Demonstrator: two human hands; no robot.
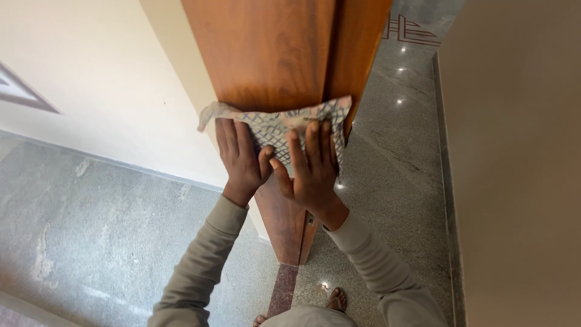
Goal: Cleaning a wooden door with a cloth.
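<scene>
A brown wooden door (272, 54) stands edge-on in front of me, running from the top of the view down to the floor. A light cloth with a blue lattice pattern (275, 124) is spread flat across its face and wraps around its edge. My left hand (242, 160) presses flat on the cloth's left part, fingers pointing up. My right hand (311, 169) lies beside it with fingers spread, pressing the cloth's right part near the door edge. The thumbs nearly touch. Both arms wear grey-beige sleeves.
A cream wall (109, 91) is at the left and a beige wall (514, 151) at the right. Polished grey granite floor (393, 181) runs between them and reflects ceiling lights. A sandalled foot (337, 298) shows at the bottom, by a reddish stone threshold strip (282, 289).
</scene>
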